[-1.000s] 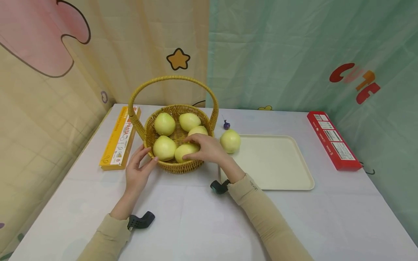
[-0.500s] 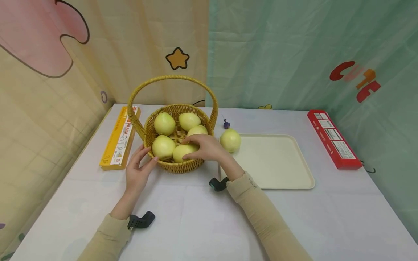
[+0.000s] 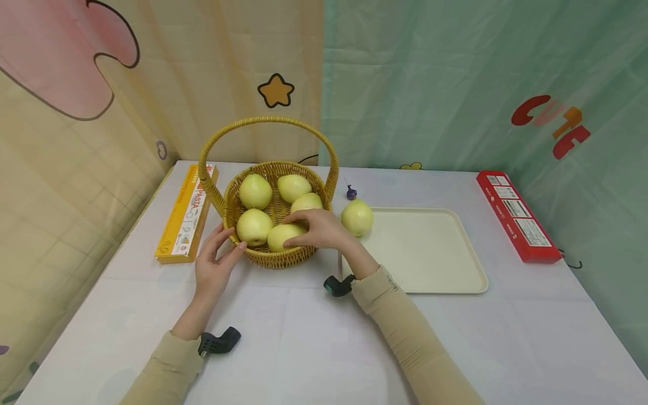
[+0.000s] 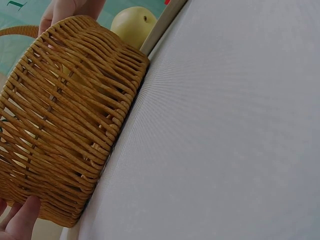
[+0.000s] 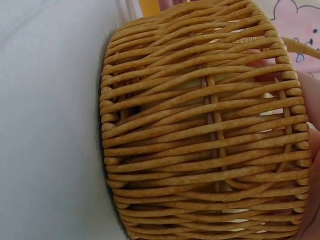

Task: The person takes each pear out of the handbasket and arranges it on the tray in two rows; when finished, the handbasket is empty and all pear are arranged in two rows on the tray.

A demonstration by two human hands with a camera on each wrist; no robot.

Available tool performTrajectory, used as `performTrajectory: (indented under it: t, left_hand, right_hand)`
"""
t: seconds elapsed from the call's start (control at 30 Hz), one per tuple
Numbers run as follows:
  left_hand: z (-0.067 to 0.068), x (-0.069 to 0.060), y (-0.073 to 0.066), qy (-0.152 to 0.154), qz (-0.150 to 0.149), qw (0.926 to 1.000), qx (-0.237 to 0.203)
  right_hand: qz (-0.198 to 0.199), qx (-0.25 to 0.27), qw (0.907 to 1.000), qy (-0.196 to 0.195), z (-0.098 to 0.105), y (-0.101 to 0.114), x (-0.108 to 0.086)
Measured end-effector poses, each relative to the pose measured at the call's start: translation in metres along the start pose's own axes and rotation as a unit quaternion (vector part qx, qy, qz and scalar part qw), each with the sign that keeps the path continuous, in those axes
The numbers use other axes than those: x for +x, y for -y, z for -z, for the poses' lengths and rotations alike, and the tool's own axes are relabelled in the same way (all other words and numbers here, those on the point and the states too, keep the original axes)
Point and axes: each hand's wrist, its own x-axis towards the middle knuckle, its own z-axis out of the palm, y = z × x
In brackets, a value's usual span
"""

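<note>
In the head view, a yellow woven basket (image 3: 283, 260) with a tall arched handle holds several pale green-yellow pears. My left hand (image 3: 211, 273) grips the basket's near left side, thumb on the outer wall; the left wrist view shows the thumb pressing the wicker. Reaching over the right rim, my right hand (image 3: 319, 229) holds the front-right pear (image 3: 279, 237) between thumb and fingers. That pear still lies in the basket, touching or nearly touching the front-left pear (image 3: 255, 226). In the right wrist view, wicker hides most of the grasp. Another pear (image 3: 357, 217) sits on the tray's left corner.
A cream tray (image 3: 425, 253) lies right of the basket. A yellow pasta box (image 3: 183, 219) stands to the left, and a red box (image 3: 517, 216) is at the far right. Behind the lone pear lies a small purple item (image 3: 351, 193). Curtains line the back.
The right hand and the pear in its grasp have shifted slightly left within the basket. The front-left pear has turned a little, too. My left hand has stayed in place.
</note>
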Motion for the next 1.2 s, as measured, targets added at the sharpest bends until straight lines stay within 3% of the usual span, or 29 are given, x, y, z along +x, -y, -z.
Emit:
performTrajectory:
  t: [0.23, 0.43, 0.67, 1.2]
  left_hand:
    - [0.0, 0.0, -0.001, 0.001, -0.004, 1.0, -0.001]
    - [0.0, 0.0, 0.0, 0.002, -0.008, 1.0, -0.001]
    - [0.0, 0.0, 0.001, -0.001, -0.008, 1.0, -0.005]
    - [-0.001, 0.0, 0.0, 0.0, -0.006, 1.0, 0.001]
  right_hand:
    - [-0.001, 0.018, 0.9998, -0.006, 0.0, -0.001, 0.0]
    - [-0.007, 0.075, 0.997, -0.018, 0.001, -0.004, 0.002]
    - [0.006, 0.167, 0.9853, -0.037, 0.001, -0.007, 0.004]
    - [0.023, 0.285, 0.9578, -0.031, 0.005, -0.016, 0.003]
